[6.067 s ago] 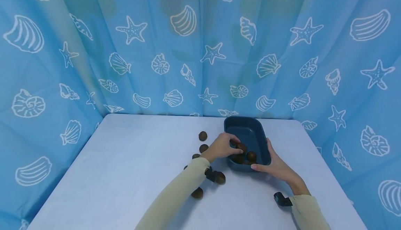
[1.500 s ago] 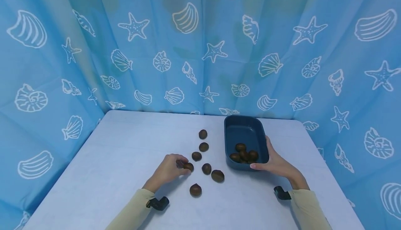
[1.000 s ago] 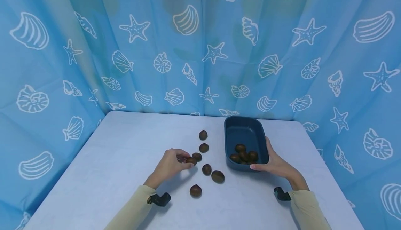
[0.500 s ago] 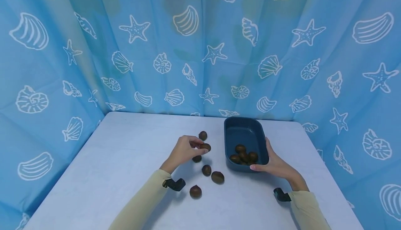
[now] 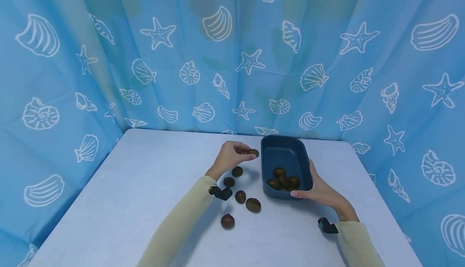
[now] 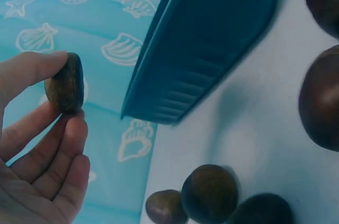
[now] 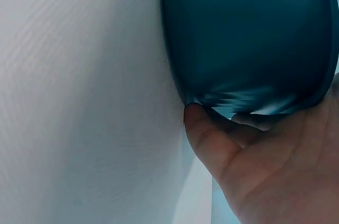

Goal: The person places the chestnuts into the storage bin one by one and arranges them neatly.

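My left hand (image 5: 229,156) pinches a brown chestnut (image 5: 253,152) between thumb and fingers. It hovers just left of the dark blue rectangular container (image 5: 283,137). In the left wrist view the held chestnut (image 6: 66,83) stands clear of the table, apart from the container wall (image 6: 212,28). My right hand (image 5: 324,190) grips the container at its near right corner; the right wrist view has the thumb (image 7: 206,136) against its side. Several chestnuts (image 5: 282,180) lie heaped in the container's near end. Loose chestnuts (image 5: 253,205) lie on the table to its left.
The white-covered table (image 5: 145,202) ends at a blue curtain (image 5: 203,81) with white shells and starfish. A chestnut (image 5: 227,221) lies nearest the front, and another (image 5: 237,171) is just below the left hand. The left hand covers the table spot behind it.
My left hand has moved away and right with the pinched chestnut, from the row of loose ones to beside the container. My right hand and the container have stayed put.
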Action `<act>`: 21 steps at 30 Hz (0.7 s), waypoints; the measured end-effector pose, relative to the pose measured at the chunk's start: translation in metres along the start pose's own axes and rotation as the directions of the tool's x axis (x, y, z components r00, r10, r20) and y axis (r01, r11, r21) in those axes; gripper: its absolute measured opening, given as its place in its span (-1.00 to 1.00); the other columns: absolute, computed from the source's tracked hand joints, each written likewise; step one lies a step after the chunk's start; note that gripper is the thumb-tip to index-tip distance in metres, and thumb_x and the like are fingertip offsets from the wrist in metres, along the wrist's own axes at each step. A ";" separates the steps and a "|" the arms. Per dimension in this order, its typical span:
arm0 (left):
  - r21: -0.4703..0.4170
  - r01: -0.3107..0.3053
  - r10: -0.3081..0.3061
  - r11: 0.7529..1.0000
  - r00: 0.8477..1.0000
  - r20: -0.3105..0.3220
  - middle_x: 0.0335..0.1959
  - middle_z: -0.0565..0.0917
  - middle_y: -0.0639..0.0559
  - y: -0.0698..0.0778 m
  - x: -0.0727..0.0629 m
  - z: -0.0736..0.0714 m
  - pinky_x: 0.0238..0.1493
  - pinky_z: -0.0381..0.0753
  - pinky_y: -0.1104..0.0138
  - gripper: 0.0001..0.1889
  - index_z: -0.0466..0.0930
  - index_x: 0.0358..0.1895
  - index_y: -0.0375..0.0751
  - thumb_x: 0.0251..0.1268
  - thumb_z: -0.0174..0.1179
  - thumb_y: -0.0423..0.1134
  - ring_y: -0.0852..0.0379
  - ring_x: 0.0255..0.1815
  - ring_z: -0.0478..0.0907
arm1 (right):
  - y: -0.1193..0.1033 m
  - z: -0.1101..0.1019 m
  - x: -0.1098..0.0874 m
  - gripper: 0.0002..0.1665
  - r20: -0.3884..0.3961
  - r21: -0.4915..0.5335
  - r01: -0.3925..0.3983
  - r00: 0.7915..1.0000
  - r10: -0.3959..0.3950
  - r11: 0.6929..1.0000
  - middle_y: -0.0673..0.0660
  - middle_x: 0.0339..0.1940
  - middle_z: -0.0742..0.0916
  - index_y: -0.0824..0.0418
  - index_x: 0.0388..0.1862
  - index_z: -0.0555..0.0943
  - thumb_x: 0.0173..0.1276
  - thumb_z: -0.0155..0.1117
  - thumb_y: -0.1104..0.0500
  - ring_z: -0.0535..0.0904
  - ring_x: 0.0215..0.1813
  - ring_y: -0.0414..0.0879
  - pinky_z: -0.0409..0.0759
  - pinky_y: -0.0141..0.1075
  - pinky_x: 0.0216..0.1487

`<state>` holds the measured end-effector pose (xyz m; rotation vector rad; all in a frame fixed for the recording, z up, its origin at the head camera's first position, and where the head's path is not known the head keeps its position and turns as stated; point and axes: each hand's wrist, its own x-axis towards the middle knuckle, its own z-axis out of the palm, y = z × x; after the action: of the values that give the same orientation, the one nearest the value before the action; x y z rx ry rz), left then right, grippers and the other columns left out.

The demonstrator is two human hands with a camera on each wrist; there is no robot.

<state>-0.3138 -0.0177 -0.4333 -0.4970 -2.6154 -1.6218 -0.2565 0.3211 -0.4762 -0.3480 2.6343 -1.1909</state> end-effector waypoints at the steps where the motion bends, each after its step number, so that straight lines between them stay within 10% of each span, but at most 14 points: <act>1: -0.006 0.011 -0.011 1.000 1.000 0.001 -0.12 0.82 0.00 -0.001 0.004 0.002 0.01 0.75 0.24 -0.65 0.79 -0.02 -0.15 0.22 0.49 -0.05 0.13 -0.13 0.75 | 0.000 0.000 0.000 0.60 -0.001 0.003 -0.003 1.000 0.003 1.000 0.40 0.73 -0.18 0.00 0.68 -0.58 0.19 0.53 -0.13 -0.08 0.64 0.51 0.10 0.58 0.43; 21: -0.073 0.041 -0.040 0.996 0.999 0.010 -0.09 0.82 0.02 0.007 0.045 0.033 0.03 0.75 0.24 -0.63 0.78 -0.03 -0.12 0.19 0.51 0.00 0.14 -0.08 0.75 | 0.001 -0.001 -0.001 0.59 0.023 -0.007 -0.043 0.999 0.043 0.999 0.40 0.73 -0.24 -0.01 0.65 -0.65 0.26 0.48 -0.18 -0.18 0.67 0.53 0.03 0.58 0.45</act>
<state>-0.3496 0.0254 -0.4336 -0.4577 -2.5969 -1.7368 -0.2562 0.3230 -0.4760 -0.3026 2.6130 -1.1586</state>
